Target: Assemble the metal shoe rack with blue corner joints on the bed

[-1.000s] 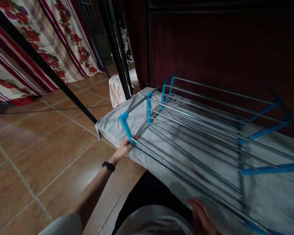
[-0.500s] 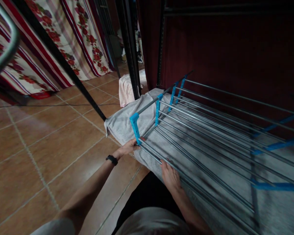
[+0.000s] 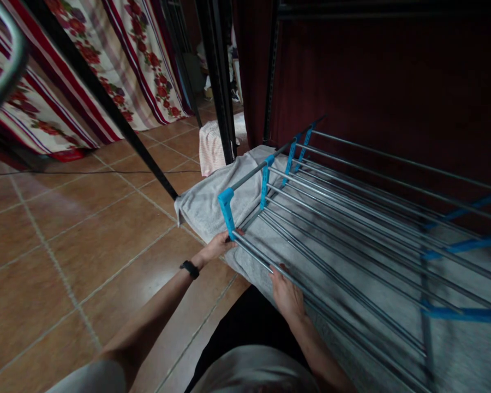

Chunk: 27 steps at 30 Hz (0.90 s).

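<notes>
Rack [image 3: 352,218]: metal drying rack of parallel grey rods with blue plastic brackets, lying flat and low over a grey towel [image 3: 204,204]. Its long axis runs from the near left corner away to the far right; the rods point the same way, and the blue end brackets stand at the left end.

Left hand [image 3: 217,246]: at the rack's near left corner, fingers curled loosely round the base of the blue corner bracket [image 3: 227,210], where the front rod meets it. A black band [image 3: 189,268] sits on the wrist.

Right hand [image 3: 287,295]: on the rack's front edge, right of the left hand, palm down, fingers laid over the front rod and touching the towel beneath. Whether the fingers close round the rod cannot be told.

Towel: spread under the rack, its left end hanging out past the blue brackets.

Floor [image 3: 65,245]: brown tiles, left of the rack.

Curtain [image 3: 77,71]: floral and striped cloth, far left of the rack.

Black poles [image 3: 219,82]: upright and slanted, behind the rack's left end.

Striped cloth [image 3: 213,144]: pale bundle on the floor, just behind the rack's left end.

Dark red drape [image 3: 372,82]: behind the rack.
</notes>
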Each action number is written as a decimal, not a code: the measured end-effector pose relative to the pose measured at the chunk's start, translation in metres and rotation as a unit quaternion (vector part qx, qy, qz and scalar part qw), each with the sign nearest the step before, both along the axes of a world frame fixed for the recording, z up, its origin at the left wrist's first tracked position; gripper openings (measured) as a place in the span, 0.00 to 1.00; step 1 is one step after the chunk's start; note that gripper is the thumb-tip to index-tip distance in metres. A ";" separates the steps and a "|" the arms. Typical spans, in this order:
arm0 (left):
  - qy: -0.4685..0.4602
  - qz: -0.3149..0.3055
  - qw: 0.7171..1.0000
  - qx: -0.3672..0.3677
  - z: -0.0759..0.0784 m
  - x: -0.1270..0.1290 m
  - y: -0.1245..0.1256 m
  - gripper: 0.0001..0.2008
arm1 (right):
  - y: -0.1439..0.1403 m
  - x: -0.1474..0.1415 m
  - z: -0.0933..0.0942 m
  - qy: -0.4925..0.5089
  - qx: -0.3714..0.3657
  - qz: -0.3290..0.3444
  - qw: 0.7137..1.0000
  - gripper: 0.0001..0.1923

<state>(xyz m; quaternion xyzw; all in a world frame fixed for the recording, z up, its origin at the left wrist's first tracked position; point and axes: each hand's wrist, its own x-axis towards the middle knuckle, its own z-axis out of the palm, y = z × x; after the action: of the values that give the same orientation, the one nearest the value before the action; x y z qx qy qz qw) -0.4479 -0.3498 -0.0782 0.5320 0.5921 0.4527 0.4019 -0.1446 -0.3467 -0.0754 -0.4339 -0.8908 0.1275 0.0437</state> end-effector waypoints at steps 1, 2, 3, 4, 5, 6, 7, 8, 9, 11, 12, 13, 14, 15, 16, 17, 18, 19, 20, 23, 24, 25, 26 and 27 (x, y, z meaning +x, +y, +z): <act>0.005 0.001 1.000 0.001 0.000 0.000 0.000 0.21 | 0.000 0.000 0.001 0.000 -0.003 -0.003 1.000 0.21; 0.010 0.004 1.000 0.004 0.000 0.001 -0.001 0.21 | 0.000 0.000 0.001 0.000 -0.005 -0.006 1.000 0.21; 0.014 0.008 1.000 0.006 0.000 0.002 -0.001 0.20 | 0.000 -0.001 0.002 0.000 -0.007 -0.008 1.000 0.21; 0.017 0.012 1.000 0.008 0.000 0.003 -0.002 0.20 | 0.000 -0.001 0.003 0.001 -0.009 -0.010 1.000 0.22; 0.016 0.016 1.000 0.008 0.001 0.005 -0.002 0.20 | 0.001 -0.002 0.004 0.004 -0.011 -0.010 1.000 0.22; 0.014 0.020 1.000 0.008 0.001 0.006 -0.002 0.20 | 0.001 -0.003 0.005 0.008 -0.012 -0.010 1.000 0.22; 0.011 0.025 1.000 0.007 0.002 0.008 -0.003 0.20 | 0.001 -0.003 0.005 0.013 -0.012 -0.009 1.000 0.22; 0.009 0.031 0.999 0.007 0.002 0.009 -0.003 0.20 | 0.001 -0.004 0.005 0.017 -0.013 -0.008 1.000 0.22; 0.009 0.035 0.999 0.007 0.002 0.011 -0.003 0.20 | 0.002 -0.004 0.006 0.019 -0.014 -0.009 1.000 0.22; 0.015 0.040 0.999 0.009 0.002 0.013 -0.004 0.20 | 0.002 -0.005 0.006 0.017 -0.017 -0.014 1.000 0.22; 0.016 0.044 0.999 0.010 0.001 0.013 -0.004 0.20 | 0.002 -0.005 0.007 0.013 -0.020 -0.017 1.000 0.22; 0.015 0.048 0.999 0.011 0.000 0.013 -0.004 0.19 | 0.002 -0.006 0.008 0.007 -0.026 -0.019 0.999 0.22; 0.011 0.051 0.999 0.012 -0.002 0.013 -0.004 0.19 | 0.002 -0.006 0.009 0.001 -0.031 -0.019 0.999 0.22; 0.006 0.053 0.999 0.013 -0.003 0.013 -0.004 0.19 | 0.002 -0.007 0.010 -0.003 -0.032 -0.016 0.999 0.22; 0.002 0.052 0.999 0.015 -0.003 0.012 -0.004 0.19 | 0.002 -0.007 0.012 -0.003 -0.027 -0.010 1.000 0.22; 0.000 0.047 0.999 0.018 -0.003 0.012 -0.004 0.19 | 0.001 -0.007 0.013 0.004 -0.015 -0.001 1.000 0.22; 0.002 0.038 0.999 0.023 -0.003 0.011 -0.004 0.19 | -0.001 -0.005 0.014 0.017 0.004 0.010 1.000 0.22; 0.006 0.027 0.999 0.026 -0.003 0.010 -0.004 0.19 | -0.004 -0.002 0.014 0.036 0.024 0.021 0.999 0.23; 0.014 0.021 0.999 0.028 -0.001 0.009 -0.004 0.19 | -0.009 0.004 0.012 0.059 0.043 0.032 0.997 0.23; 0.054 0.029 0.998 0.029 0.004 0.006 -0.006 0.24 | -0.029 0.041 0.000 0.139 0.061 0.051 0.987 0.25; 0.071 0.036 0.996 0.031 0.007 0.005 -0.007 0.25 | -0.037 0.059 -0.006 0.163 0.056 0.054 0.984 0.25; 0.089 0.042 0.995 0.035 0.010 0.003 -0.007 0.27 | -0.046 0.079 -0.011 0.191 0.053 0.045 0.979 0.23; 0.105 0.044 0.993 0.041 0.013 0.001 -0.008 0.27 | -0.055 0.100 -0.014 0.218 0.051 0.033 0.974 0.22; 0.117 0.042 0.991 0.046 0.015 0.000 -0.008 0.26 | -0.063 0.121 -0.016 0.239 0.048 0.021 0.970 0.21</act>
<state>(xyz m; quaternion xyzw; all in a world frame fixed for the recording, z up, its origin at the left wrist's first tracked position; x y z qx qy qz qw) -0.4481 -0.3580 -0.0629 0.5741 0.6355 0.4304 0.2853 -0.0237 -0.4098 -0.0913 -0.3692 -0.8686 0.1857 0.2733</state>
